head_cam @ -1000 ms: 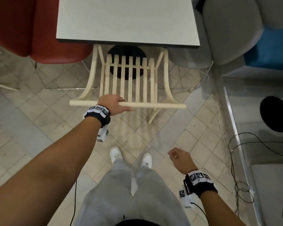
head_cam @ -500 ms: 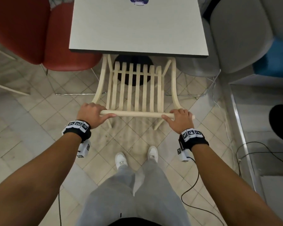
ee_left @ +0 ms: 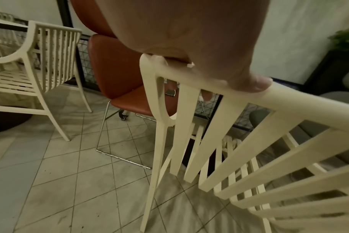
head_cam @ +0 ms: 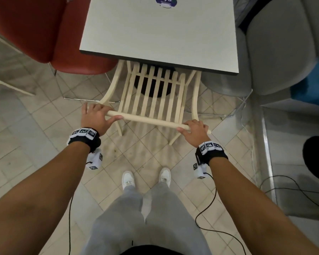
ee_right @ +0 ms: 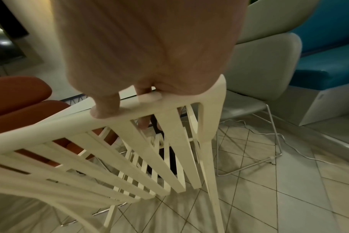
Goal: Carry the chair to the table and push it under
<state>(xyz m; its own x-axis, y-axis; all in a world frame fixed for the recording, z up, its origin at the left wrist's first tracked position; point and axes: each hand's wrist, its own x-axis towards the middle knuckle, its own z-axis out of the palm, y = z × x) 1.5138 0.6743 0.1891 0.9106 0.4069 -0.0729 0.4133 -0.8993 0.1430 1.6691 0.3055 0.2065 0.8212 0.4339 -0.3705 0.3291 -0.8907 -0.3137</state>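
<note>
A cream slatted chair (head_cam: 155, 100) stands on the tiled floor with its seat hidden under the grey square table (head_cam: 160, 34); only its back and rear legs show. My left hand (head_cam: 96, 116) grips the left end of the top rail, thumb lying along the rail. My right hand (head_cam: 193, 129) grips the right end. In the left wrist view the left hand (ee_left: 189, 39) sits on the rail of the chair (ee_left: 180, 126), fingertips curled behind the slats. In the right wrist view the right hand (ee_right: 149, 47) wraps the corner of the chair (ee_right: 181, 149) in the same way.
A red chair (head_cam: 44, 34) stands left of the table, a grey chair (head_cam: 274, 43) and a blue seat (head_cam: 313, 85) to its right. The table's black base (head_cam: 151, 85) shows through the slats. Cables (head_cam: 293, 186) trail on the floor. Another cream chair (ee_left: 40, 63) stands further left.
My right hand came up from my side and took hold of the rail's right end. My left hand slid from mid-rail to the left end. The rail now lies slanted.
</note>
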